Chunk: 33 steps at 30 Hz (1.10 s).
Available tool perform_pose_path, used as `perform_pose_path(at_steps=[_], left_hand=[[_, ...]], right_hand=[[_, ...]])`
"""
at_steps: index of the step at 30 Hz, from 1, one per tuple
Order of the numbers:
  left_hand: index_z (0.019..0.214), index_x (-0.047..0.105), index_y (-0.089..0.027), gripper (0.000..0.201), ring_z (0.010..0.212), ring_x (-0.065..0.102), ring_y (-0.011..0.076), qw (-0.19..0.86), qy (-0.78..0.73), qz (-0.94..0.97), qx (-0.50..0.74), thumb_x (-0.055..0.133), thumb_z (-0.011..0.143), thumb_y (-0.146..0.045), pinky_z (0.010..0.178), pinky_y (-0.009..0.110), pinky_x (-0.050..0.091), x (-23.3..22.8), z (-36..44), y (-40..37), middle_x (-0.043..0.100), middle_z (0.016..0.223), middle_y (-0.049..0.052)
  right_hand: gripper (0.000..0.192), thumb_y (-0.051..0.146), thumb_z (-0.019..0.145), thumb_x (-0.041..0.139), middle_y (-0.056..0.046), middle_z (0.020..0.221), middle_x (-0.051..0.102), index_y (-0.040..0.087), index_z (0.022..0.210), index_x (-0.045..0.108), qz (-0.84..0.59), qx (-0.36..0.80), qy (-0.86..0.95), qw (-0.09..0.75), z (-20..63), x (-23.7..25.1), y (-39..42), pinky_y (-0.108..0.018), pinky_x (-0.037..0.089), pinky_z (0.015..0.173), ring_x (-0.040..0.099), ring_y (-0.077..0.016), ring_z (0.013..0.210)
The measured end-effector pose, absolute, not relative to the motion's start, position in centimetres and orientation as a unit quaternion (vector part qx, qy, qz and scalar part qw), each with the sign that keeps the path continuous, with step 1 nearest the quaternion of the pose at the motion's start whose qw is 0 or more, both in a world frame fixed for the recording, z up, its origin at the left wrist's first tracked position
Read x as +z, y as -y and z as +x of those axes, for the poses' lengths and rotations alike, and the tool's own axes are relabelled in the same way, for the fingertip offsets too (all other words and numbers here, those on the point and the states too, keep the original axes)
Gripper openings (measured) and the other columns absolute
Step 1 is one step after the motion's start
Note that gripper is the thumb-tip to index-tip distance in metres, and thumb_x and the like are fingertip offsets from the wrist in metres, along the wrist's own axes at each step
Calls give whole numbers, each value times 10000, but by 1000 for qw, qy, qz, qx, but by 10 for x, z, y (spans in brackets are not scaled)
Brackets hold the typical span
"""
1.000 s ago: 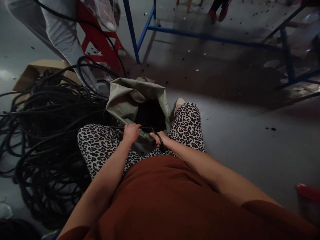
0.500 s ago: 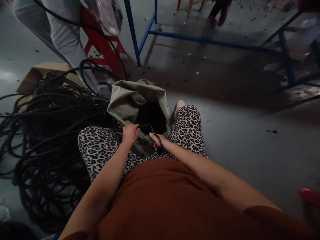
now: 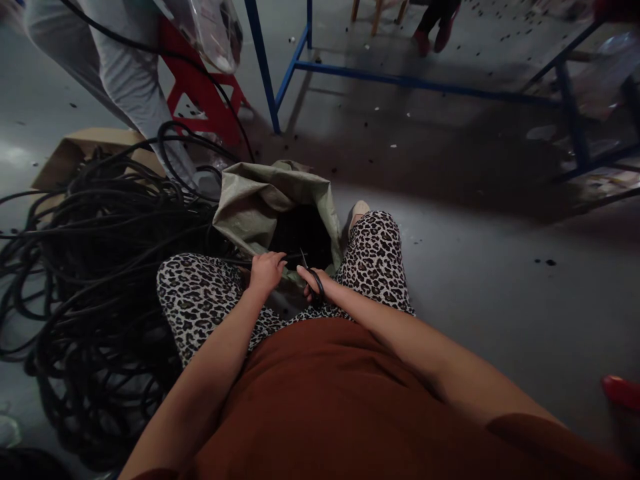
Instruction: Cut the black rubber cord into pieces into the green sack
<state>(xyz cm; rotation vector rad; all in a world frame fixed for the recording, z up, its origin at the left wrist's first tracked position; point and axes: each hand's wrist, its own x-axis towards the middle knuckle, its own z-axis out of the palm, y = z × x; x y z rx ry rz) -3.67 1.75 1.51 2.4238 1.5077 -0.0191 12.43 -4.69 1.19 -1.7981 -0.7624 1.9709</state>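
Between my knees stands a grey-green woven sack [image 3: 246,200] with its mouth open and a dark inside. Over its near rim, my left hand [image 3: 267,272] is closed around a black rubber strip [image 3: 294,257], whose end points right. My right hand [image 3: 315,280] grips black-handled scissors [image 3: 319,285] by the loops. The scissor blades point up and lie close to the strip's end; whether they touch it I cannot tell. A large tangled heap of black strips [image 3: 115,227] lies to my left, and a strip from that side leads to my left hand.
A cardboard box [image 3: 75,143] sits behind the heap. Beyond the sack are another person's grey-trousered legs [image 3: 127,73], a red stool [image 3: 200,87] and a blue metal frame [image 3: 370,75]. At the lower right is a red object [image 3: 620,392]. Small dark bits dot the floor.
My left hand has moved slightly right, toward the scissors, and the strip's end sits nearer the blades. My right hand has hardly moved.
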Motion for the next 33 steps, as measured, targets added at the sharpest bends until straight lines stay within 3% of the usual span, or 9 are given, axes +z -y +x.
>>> perform_pose_path(at_steps=[17,22,33], left_hand=[[1133,613,-223,326,1023,573,218,197,-495,846,-14,434,879,-320,883,355,374,14,-36,-18,658,1064,81],[1135,606,-228,323,1019,574,212,203,-498,843,-12,451,871,-331,887,347,377,13,-38,-20,658,1067,72],[1118,620,-222,318,1000,576,237,162,-511,843,-41,452,865,-316,865,368,364,14,-46,-23,669,1029,80]], right_hand=[[424,524,926,448,24,487,533,124,1032,545,-625,710,254,200,126,15,46,-175,404,328,517,-113,343],[391,515,908,488,39,464,494,130,920,554,-639,687,260,228,128,9,46,-183,432,337,487,-97,344],[347,421,918,493,47,412,444,136,727,544,-679,642,280,219,129,-3,46,-177,363,276,411,-80,264]])
